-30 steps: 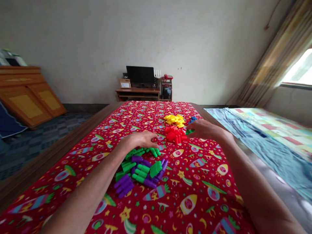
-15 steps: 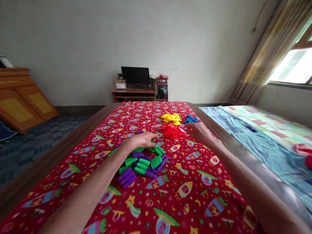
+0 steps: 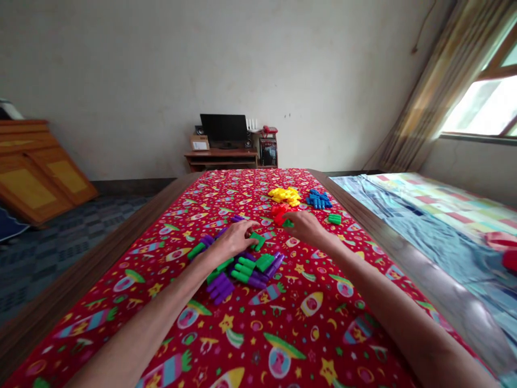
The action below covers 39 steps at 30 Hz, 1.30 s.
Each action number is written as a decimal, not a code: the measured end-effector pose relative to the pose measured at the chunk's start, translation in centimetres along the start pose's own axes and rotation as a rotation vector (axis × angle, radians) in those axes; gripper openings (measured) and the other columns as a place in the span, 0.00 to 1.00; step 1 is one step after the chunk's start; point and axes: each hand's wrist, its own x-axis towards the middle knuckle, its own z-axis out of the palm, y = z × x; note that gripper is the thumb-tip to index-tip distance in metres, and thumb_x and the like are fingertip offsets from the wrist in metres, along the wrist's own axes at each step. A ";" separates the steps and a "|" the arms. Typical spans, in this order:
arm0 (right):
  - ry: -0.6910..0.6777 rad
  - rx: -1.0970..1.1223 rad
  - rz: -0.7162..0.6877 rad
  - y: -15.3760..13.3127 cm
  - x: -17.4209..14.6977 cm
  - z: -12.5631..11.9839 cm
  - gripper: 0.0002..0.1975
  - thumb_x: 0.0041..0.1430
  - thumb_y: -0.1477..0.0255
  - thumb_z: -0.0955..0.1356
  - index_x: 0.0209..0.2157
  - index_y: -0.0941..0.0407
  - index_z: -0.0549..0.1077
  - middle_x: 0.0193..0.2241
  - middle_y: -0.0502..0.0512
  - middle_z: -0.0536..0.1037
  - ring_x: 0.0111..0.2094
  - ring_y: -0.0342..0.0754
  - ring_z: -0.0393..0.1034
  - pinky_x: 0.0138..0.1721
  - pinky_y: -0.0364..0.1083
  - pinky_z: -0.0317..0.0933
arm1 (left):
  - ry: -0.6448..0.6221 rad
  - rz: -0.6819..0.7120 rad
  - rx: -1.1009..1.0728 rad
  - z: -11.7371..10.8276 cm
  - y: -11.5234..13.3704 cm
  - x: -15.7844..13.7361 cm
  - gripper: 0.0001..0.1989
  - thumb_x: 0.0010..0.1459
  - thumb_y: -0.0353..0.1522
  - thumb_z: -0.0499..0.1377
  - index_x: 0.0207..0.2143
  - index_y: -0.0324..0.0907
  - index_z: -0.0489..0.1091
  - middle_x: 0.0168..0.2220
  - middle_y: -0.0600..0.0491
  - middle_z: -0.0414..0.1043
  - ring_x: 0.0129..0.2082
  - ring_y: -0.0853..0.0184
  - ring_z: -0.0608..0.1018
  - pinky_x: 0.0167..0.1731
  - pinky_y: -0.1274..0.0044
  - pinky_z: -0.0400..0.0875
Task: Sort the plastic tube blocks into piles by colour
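Note:
My left hand (image 3: 239, 237) is over the mixed pile of green and purple toy building blocks, with its thumb and fingers closed on a green block (image 3: 257, 241). Part of the pile, including a purple block (image 3: 220, 288), shows around my wrist. In front of the red blocks (image 3: 278, 213), my right hand (image 3: 306, 227) pinches another green block (image 3: 287, 223), mostly covered by the fingers. A single green block (image 3: 334, 219) lies on the cloth to the right of that hand.
Beyond my hands are a yellow block pile (image 3: 285, 195) and a blue block pile (image 3: 319, 199). A red patterned cloth (image 3: 283, 323) covers the long wooden table (image 3: 420, 269). A bed (image 3: 424, 215) stands at the right, and a desk with a monitor (image 3: 224, 129) by the far wall.
My right hand has moved left from beside the blue pile and now has a green block. One green block now lies alone at the right. My left hand has a green block at its fingertips.

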 end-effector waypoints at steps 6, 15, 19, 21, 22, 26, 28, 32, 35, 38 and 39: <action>0.098 -0.100 0.409 8.9 -0.6 -3.0 0.20 0.57 0.71 0.66 0.51 0.54 0.73 0.45 0.61 0.78 0.43 0.53 0.73 0.37 0.45 0.62 | 0.004 0.016 -0.150 -0.2 0.5 0.3 0.21 0.43 0.34 0.65 0.43 0.42 0.75 0.32 0.55 0.76 0.32 0.66 0.76 0.34 0.77 0.71; 0.030 -0.090 0.347 9.9 -0.7 -2.6 0.14 0.58 0.68 0.66 0.43 0.56 0.78 0.39 0.60 0.79 0.39 0.51 0.72 0.35 0.44 0.60 | -0.011 -0.073 -0.528 0.6 0.1 0.5 0.24 0.43 0.48 0.64 0.36 0.39 0.75 0.32 0.51 0.78 0.33 0.62 0.78 0.35 0.74 0.73; 0.067 0.160 0.075 5.0 -0.3 -3.4 0.19 0.64 0.63 0.61 0.35 0.60 0.79 0.28 0.56 0.77 0.28 0.45 0.68 0.30 0.42 0.55 | 0.007 -0.127 -0.642 0.6 1.7 0.1 0.29 0.42 0.52 0.65 0.38 0.39 0.73 0.37 0.49 0.79 0.38 0.59 0.79 0.39 0.71 0.74; -0.022 0.367 -0.182 2.0 -0.3 -2.8 0.19 0.65 0.63 0.61 0.37 0.60 0.78 0.27 0.53 0.77 0.26 0.41 0.66 0.29 0.40 0.53 | 0.017 -0.144 -0.679 0.6 2.6 -0.2 0.30 0.42 0.53 0.65 0.38 0.39 0.73 0.37 0.49 0.79 0.38 0.59 0.79 0.40 0.70 0.74; -0.052 0.424 -0.277 0.7 -0.3 -2.3 0.17 0.64 0.63 0.62 0.38 0.60 0.77 0.28 0.52 0.77 0.26 0.40 0.65 0.28 0.40 0.53 | 0.021 -0.144 -0.696 0.7 3.1 -0.3 0.30 0.42 0.53 0.65 0.38 0.39 0.73 0.36 0.49 0.79 0.39 0.59 0.79 0.41 0.70 0.74; 0.035 0.382 -0.339 -1.3 -0.1 -1.1 0.11 0.60 0.67 0.66 0.37 0.60 0.77 0.25 0.51 0.75 0.24 0.39 0.61 0.27 0.39 0.49 | 0.009 -0.078 -0.669 0.1 3.6 -0.4 0.27 0.47 0.52 0.62 0.39 0.39 0.72 0.35 0.49 0.78 0.38 0.59 0.80 0.41 0.69 0.75; 0.136 0.320 -0.217 0.2 0.2 -1.2 0.11 0.60 0.67 0.66 0.35 0.60 0.77 0.23 0.51 0.74 0.23 0.39 0.61 0.27 0.39 0.48 | 0.070 -0.013 -0.473 -0.9 2.8 -0.3 0.22 0.53 0.49 0.58 0.40 0.40 0.72 0.38 0.48 0.78 0.39 0.59 0.79 0.44 0.69 0.74; 0.306 0.205 0.156 5.5 0.8 -1.4 0.19 0.62 0.63 0.62 0.30 0.61 0.79 0.23 0.53 0.76 0.25 0.42 0.65 0.28 0.41 0.50 | 0.234 0.060 0.117 -2.9 -1.4 -0.1 0.15 0.56 0.39 0.54 0.40 0.42 0.75 0.45 0.45 0.75 0.48 0.57 0.75 0.54 0.68 0.66; 0.322 0.115 0.383 8.5 0.6 -0.6 0.22 0.63 0.61 0.60 0.31 0.60 0.80 0.26 0.57 0.78 0.30 0.46 0.70 0.30 0.41 0.54 | 0.198 -0.057 0.287 -3.4 -5.2 -0.2 0.15 0.54 0.38 0.55 0.40 0.42 0.76 0.44 0.45 0.76 0.48 0.56 0.76 0.52 0.71 0.66; 0.256 0.025 0.486 9.8 0.3 0.6 0.21 0.63 0.62 0.61 0.34 0.59 0.80 0.33 0.62 0.80 0.38 0.51 0.73 0.35 0.43 0.58 | 0.084 -0.159 0.317 -3.3 -7.5 -0.3 0.18 0.53 0.41 0.54 0.40 0.42 0.76 0.40 0.46 0.78 0.46 0.55 0.77 0.48 0.73 0.69; 0.230 -0.004 0.510 10.0 0.2 1.0 0.20 0.62 0.63 0.61 0.35 0.59 0.81 0.35 0.63 0.81 0.40 0.52 0.73 0.36 0.43 0.59 | 0.038 -0.167 0.310 -3.2 -7.9 -0.4 0.19 0.53 0.42 0.53 0.40 0.42 0.76 0.39 0.46 0.79 0.44 0.55 0.78 0.46 0.73 0.69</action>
